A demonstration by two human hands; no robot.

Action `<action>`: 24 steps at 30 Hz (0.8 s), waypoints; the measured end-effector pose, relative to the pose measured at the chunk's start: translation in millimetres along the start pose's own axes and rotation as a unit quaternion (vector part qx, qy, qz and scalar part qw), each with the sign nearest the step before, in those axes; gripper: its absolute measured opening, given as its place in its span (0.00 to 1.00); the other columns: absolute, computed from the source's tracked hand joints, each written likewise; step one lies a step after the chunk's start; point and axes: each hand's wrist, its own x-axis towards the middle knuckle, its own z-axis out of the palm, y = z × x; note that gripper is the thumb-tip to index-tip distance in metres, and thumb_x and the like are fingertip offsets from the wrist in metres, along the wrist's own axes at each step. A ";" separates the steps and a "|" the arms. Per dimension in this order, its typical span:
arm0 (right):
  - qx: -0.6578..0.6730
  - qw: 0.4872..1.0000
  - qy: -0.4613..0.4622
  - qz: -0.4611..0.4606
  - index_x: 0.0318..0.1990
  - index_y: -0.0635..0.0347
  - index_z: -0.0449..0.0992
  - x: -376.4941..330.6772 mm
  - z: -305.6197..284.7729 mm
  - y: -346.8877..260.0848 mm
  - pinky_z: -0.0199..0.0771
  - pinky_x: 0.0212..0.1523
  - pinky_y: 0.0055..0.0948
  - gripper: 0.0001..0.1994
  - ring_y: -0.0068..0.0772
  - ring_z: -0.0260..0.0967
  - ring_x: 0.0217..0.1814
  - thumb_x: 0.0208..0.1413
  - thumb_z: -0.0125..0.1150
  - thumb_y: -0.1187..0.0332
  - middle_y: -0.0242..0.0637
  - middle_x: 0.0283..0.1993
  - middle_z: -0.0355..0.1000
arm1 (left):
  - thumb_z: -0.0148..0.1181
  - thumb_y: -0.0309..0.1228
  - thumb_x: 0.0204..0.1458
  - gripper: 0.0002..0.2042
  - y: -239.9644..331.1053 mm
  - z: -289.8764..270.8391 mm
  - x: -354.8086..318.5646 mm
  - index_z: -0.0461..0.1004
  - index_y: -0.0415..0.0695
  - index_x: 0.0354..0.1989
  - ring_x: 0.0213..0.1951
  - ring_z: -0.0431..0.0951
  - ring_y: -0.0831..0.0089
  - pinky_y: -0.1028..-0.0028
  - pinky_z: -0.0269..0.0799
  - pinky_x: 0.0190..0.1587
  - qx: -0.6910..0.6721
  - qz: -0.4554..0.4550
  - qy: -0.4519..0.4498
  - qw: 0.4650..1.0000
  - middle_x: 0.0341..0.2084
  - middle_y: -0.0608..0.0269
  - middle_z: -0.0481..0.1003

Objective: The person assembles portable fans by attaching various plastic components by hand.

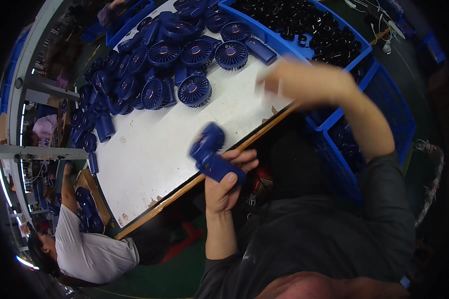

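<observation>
My left hand (224,187) is closed round the handle of a dark blue handheld fan (212,149), held tilted over the table's front edge. The fan's head points up and away from me. My right hand (304,82) is smeared by motion above the right end of the white table (154,149), near the blue bin of black parts. Whether its fingers hold anything does not show. Across the far side of the table lies a big heap of dark blue handheld fans (164,52), many with round grilles and copper-coloured centres.
A blue bin (284,47) full of small black parts (329,35) stands at the far right. Below it, more blue crates (329,154) sit beside the table. A metal post (40,151) rises at the left. A person in white (85,244) works beside a cardboard box (101,199).
</observation>
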 end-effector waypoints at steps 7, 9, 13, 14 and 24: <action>-0.343 0.906 0.183 0.169 0.41 0.66 0.77 35.2 -25.9 228.0 0.76 0.54 0.46 0.12 0.55 0.73 0.53 0.48 0.53 0.82 0.55 0.46 0.75 | 0.65 0.20 0.51 0.31 15.0 2.9 -9.7 0.63 0.35 0.65 0.50 0.78 0.56 0.61 0.76 0.53 0.113 0.007 -0.050 0.992 0.48 0.41 0.75; -0.344 0.900 0.166 0.208 0.40 0.65 0.77 39.7 -24.2 229.7 0.76 0.52 0.49 0.11 0.56 0.73 0.52 0.51 0.52 0.82 0.55 0.46 0.75 | 0.63 0.18 0.53 0.30 20.4 4.7 -11.7 0.63 0.35 0.65 0.51 0.78 0.66 0.68 0.75 0.53 0.160 -0.035 -0.024 0.986 0.50 0.49 0.76; -0.235 0.908 0.306 0.165 0.47 0.65 0.73 16.5 -43.5 231.2 0.72 0.50 0.45 0.14 0.55 0.74 0.50 0.52 0.50 0.82 0.55 0.44 0.75 | 0.61 0.18 0.56 0.19 7.1 2.0 -2.0 0.70 0.35 0.57 0.50 0.78 0.67 0.69 0.79 0.47 0.280 0.005 0.032 0.960 0.49 0.52 0.76; -0.186 0.929 0.293 0.125 0.48 0.66 0.71 31.6 -41.1 176.9 0.73 0.49 0.41 0.12 0.52 0.75 0.48 0.56 0.50 0.81 0.53 0.41 0.75 | 0.61 0.19 0.57 0.16 9.6 4.4 -14.8 0.71 0.37 0.54 0.49 0.78 0.70 0.70 0.79 0.47 0.319 0.037 0.083 0.944 0.47 0.56 0.77; 0.264 0.954 0.115 -0.084 0.46 0.68 0.75 -12.9 122.5 -68.2 0.75 0.38 0.28 0.14 0.33 0.76 0.38 0.51 0.63 0.81 0.42 0.40 0.75 | 0.60 0.19 0.53 0.15 -12.0 -2.8 -6.6 0.71 0.38 0.50 0.48 0.74 0.72 0.72 0.71 0.51 0.448 0.198 0.131 0.862 0.44 0.59 0.74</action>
